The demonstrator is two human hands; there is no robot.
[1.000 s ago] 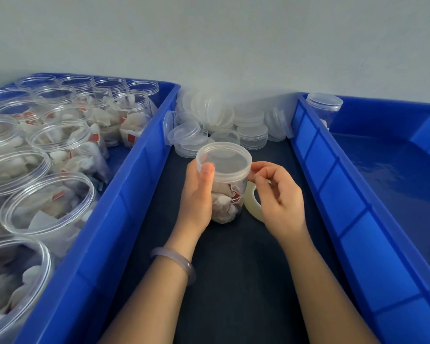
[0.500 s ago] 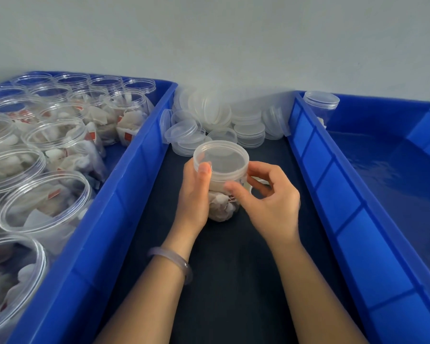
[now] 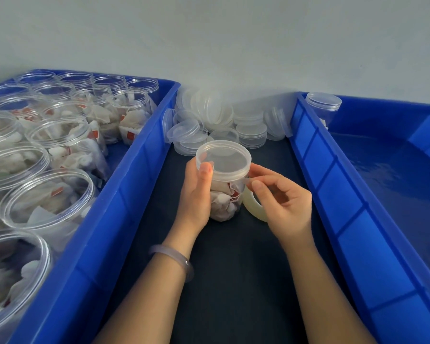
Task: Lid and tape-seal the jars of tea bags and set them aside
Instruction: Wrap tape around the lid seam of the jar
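Jar (image 3: 224,204) on dark mat (image 3: 233,274), between 2 blue bins (image 3: 124,199), pale wall (image 3: 209,45)

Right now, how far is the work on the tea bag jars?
Done: one lidded jar stands in the right blue bin. In hand: the left hand grips a second jar, lid on, while the right hand pinches the tape end at its lid; the tape roll is beside it. Left: many open jars in the left blue bin, loose lids piled behind.
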